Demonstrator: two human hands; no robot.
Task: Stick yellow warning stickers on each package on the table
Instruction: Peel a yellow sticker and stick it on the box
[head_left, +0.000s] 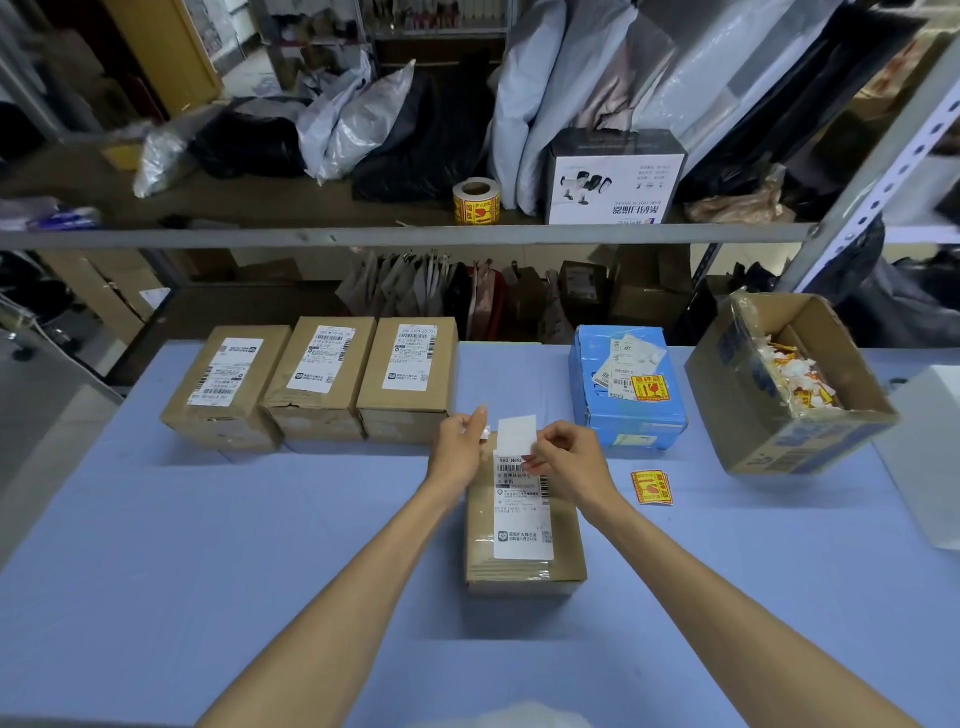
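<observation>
Both hands are raised just above a brown cardboard package (524, 551) that lies near the middle of the pale blue tabletop (208, 519), its white shipping label facing up. Between the hands is a white rectangular sheet (517, 434), held upright over the far end of that package. The right hand (566, 457) pinches the sheet's lower right corner between thumb and fingertips. The left hand (460, 441) has thumb and forefinger closed at the sheet's left edge, seemingly on a small white tab there, though the contact is too small to make out for certain. Only the sheet's blank side shows.

Just right of the package, a small stack of yellow warning stickers (652, 488) lies flat on the tabletop. Along the far edge stand three more brown cardboard packages (319, 376), side by side and touching, each with a white label on top. Further right, apart from them, sits a blue cardboard box (628, 415) with white labels and a yellow warning sticker (649, 389) on its top. Near the right edge, an open brown carton (748, 410) is tilted and holds a heap of white and yellow paper scraps. On the grey metal shelf (363, 236) behind, a roll of yellow stickers (477, 201) stands beside a white printed box (615, 179).
</observation>
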